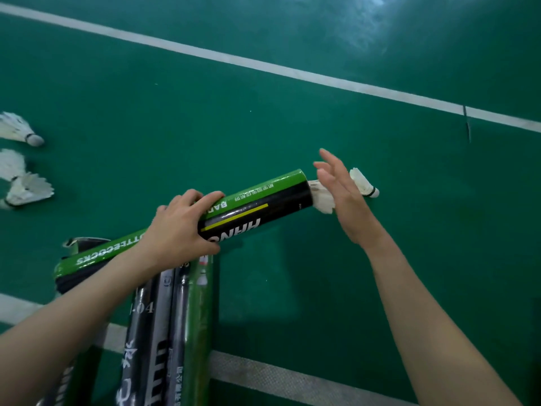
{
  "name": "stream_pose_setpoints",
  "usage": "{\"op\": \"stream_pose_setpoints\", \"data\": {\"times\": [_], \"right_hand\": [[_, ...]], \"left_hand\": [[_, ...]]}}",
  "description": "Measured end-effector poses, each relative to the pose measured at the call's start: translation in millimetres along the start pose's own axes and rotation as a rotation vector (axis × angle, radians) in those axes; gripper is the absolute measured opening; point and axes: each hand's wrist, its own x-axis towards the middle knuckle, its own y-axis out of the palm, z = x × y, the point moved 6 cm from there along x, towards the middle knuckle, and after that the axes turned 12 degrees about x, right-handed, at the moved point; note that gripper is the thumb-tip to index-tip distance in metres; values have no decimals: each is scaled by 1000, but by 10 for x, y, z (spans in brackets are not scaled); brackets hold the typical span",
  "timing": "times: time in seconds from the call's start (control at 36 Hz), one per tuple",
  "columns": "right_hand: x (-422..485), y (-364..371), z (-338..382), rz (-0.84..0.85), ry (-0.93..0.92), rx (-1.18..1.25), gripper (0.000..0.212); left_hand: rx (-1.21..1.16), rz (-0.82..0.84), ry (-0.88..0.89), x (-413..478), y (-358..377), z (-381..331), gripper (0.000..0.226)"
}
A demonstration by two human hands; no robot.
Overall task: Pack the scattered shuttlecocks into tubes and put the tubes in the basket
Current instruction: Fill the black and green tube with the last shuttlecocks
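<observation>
While left grip [181, 227] clenches tube [257, 205], right grip [342, 194] released at shuttlecock [322, 197] rim

Dim, even indoor light covers the green court floor [263, 127], and a pale patch of glare from overhead lamps smears across it at the upper right of the frame. Soft shadows spread on the floor under the held tube [254, 206] and beside the tubes lying at lower centre [175, 332]. The wide lens bends the white court line [234, 61], and the shuttlecocks at the left edge [20, 130] look soft and blurred, with the picture darkening toward the corners.
</observation>
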Motion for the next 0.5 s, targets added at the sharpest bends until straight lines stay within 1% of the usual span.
{"op": "stream_pose_setpoints", "data": {"times": [0.06,0.11,0.17,0.19,0.25,0.31,0.33,0.36,0.39,0.42,0.44,0.47,0.5], "right_hand": [[14,80,-62,-1,26,146,70],[44,183,-141,62,65,183,92],[77,281,-207,134,105,156,99],[94,304,-213,147,114,169,99],[148,272,-183,123,109,304,91],[234,131,-126,-11,79,448,71],[282,7,-129,-121,63,434,62],[338,-141,-168,-235,52,331,54],[402,-301,-237,-331,53,140,48],[473,-460,-322,-398,72,-127,44],[537,-597,-407,-422,102,-416,42],[601,-693,-509,-411,124,-659,43],[660,-750,-612,-380,129,-830,47]], "left_hand": [[3,-23,21,-21,-11,-12,92],[42,-30,45,-23,-3,-62,91],[69,-27,60,3,13,-116,90],[72,-24,53,26,20,-129,90],[77,-12,25,73,38,-147,89],[90,3,-1,132,46,-175,89],[95,11,-16,168,45,-197,88],[98,20,-32,205,46,-213,88],[102,28,-48,245,48,-228,88],[106,37,-64,285,53,-240,88],[114,47,-76,325,58,-254,87],[125,58,-82,362,69,-268,87],[140,71,-85,395,84,-287,87]]}}
